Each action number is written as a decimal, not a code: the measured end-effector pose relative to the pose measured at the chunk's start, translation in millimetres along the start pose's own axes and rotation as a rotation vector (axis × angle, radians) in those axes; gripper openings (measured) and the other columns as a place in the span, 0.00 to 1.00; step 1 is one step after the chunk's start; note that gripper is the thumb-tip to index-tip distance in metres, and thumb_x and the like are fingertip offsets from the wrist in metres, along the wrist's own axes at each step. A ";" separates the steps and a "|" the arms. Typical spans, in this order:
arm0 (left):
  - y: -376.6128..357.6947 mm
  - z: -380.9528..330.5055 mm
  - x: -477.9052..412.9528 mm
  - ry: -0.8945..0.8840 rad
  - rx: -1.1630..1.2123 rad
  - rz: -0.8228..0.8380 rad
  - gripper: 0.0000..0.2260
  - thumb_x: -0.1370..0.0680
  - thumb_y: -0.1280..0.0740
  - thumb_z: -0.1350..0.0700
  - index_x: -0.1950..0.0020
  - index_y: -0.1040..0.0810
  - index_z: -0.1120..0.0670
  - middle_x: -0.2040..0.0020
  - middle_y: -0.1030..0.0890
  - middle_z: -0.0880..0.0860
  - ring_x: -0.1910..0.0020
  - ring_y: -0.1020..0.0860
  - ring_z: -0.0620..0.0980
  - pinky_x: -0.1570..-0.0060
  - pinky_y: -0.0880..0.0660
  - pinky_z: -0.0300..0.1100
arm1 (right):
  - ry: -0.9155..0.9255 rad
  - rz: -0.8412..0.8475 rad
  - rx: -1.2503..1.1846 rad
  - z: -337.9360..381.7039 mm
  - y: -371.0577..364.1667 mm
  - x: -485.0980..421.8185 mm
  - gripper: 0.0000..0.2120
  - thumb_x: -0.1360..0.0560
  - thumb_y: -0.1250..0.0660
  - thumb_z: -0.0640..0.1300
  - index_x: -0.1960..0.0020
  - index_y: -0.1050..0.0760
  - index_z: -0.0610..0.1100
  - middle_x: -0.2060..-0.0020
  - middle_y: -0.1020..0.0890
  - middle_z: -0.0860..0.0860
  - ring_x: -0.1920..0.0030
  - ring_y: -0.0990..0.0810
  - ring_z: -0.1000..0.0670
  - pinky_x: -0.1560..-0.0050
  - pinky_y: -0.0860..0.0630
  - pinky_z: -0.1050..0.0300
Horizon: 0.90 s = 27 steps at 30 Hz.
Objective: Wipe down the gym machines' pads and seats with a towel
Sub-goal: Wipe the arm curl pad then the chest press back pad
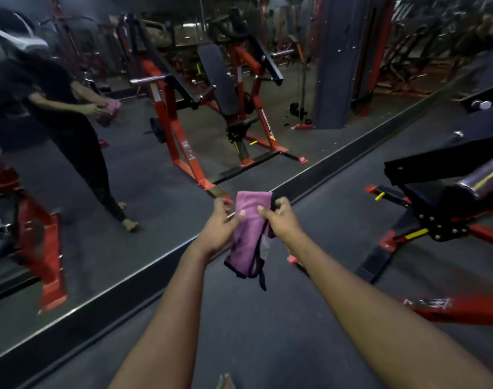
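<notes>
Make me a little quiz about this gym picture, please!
1. True or false: the left hand and the right hand both grip the purple towel.
2. Where is the towel? A) lying on the floor B) held in the air near the mirror C) draped over a seat
3. Fill in: the machine on the right is black and ____.
Key: 1 true; 2 B; 3 red.
</notes>
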State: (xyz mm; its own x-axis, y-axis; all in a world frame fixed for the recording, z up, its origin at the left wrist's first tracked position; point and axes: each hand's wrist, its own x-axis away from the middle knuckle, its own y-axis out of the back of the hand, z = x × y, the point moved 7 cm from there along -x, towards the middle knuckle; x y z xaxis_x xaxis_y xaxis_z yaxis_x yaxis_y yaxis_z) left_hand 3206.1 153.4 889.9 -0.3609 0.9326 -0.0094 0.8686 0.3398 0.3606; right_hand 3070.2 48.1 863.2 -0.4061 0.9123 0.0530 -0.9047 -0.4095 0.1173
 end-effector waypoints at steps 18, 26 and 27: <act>-11.7 8.6 -498.9 -0.216 -0.292 0.366 0.15 0.23 0.37 0.62 0.37 0.28 0.52 0.43 0.19 0.55 0.45 0.23 0.53 0.54 0.29 0.41 | -0.204 -0.222 -0.119 -1.6 21.3 -402.4 0.05 0.17 0.36 0.40 0.43 0.29 0.47 0.56 0.20 0.51 0.63 0.21 0.50 0.63 0.23 0.57; -74.9 -12.1 -696.9 -0.209 -0.302 0.465 0.11 0.23 0.34 0.59 0.42 0.27 0.50 0.47 0.19 0.54 0.48 0.21 0.53 0.54 0.28 0.43 | -0.223 -0.444 -0.141 -8.7 129.6 -571.1 0.06 0.17 0.38 0.37 0.43 0.27 0.45 0.55 0.18 0.46 0.66 0.20 0.50 0.70 0.26 0.63; -82.3 -17.9 -717.3 -0.215 -0.298 0.476 0.10 0.22 0.34 0.59 0.42 0.27 0.49 0.47 0.19 0.54 0.48 0.21 0.52 0.54 0.28 0.43 | -0.223 -0.469 -0.147 -6.8 140.5 -586.4 0.05 0.17 0.38 0.37 0.44 0.26 0.45 0.55 0.18 0.46 0.66 0.20 0.50 0.71 0.26 0.64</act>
State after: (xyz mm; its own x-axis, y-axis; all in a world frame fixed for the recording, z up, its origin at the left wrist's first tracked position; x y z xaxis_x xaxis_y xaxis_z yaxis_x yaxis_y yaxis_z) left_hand 3387.4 -545.7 883.7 0.1482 0.9882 0.0397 0.7737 -0.1408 0.6176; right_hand 3180.3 -544.4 841.9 0.0684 0.9684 0.2397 -0.9974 0.0605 0.0403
